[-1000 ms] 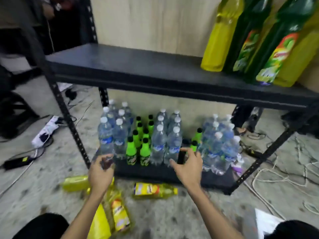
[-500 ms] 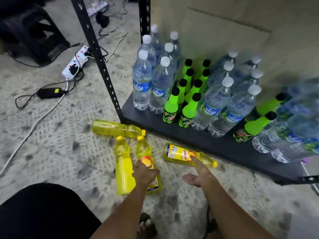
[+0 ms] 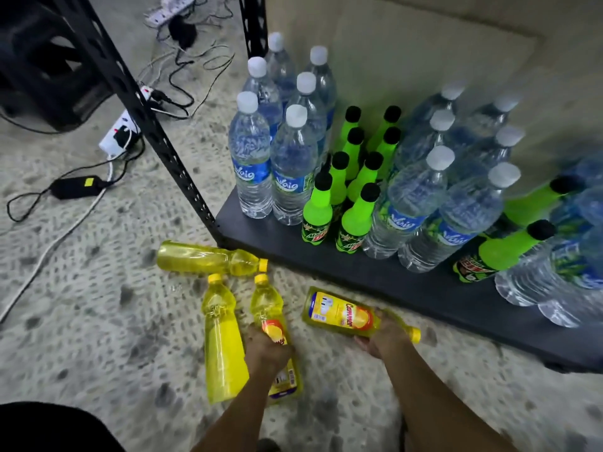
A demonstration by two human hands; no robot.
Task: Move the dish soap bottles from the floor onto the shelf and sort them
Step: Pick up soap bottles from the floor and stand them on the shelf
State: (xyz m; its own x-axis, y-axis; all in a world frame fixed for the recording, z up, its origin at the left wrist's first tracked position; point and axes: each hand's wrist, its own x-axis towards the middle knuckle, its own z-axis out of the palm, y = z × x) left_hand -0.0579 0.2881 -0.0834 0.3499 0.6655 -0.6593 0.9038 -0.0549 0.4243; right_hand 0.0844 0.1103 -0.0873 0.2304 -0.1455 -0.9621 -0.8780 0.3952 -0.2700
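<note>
Lying on the floor, four yellow dish soap bottles, none yet lifted clear as far as can be seen. Being gripped around the neck end by the right hand: the labelled bottle, resting on its side just off the front edge of the bottom shelf, cap pointing right; fingers wrapped under and around it, closed tight enough to be holding. Being covered at mid-body by the left hand: a second labelled bottle, cap pointing toward the shelf; fingers curled over it, though hard telling whether fully closed underneath. Lying touching or nearly touching that one on its left: a plain-sided bottle, untouched. Lying crosswise beyond both caps, right at the front left corner of the shelf beside the upright post: the fourth bottle, also untouched. Standing on the bottom shelf itself: only water bottles and green soda bottles, no dish soap among them. Judging from this, sitting at the pickup stage for two bottles, with lifting, placing and sorting all remaining, then two more bottles needing collecting. Running across the floor well off to the left: cables and a power strip, well apart from the work.
</note>
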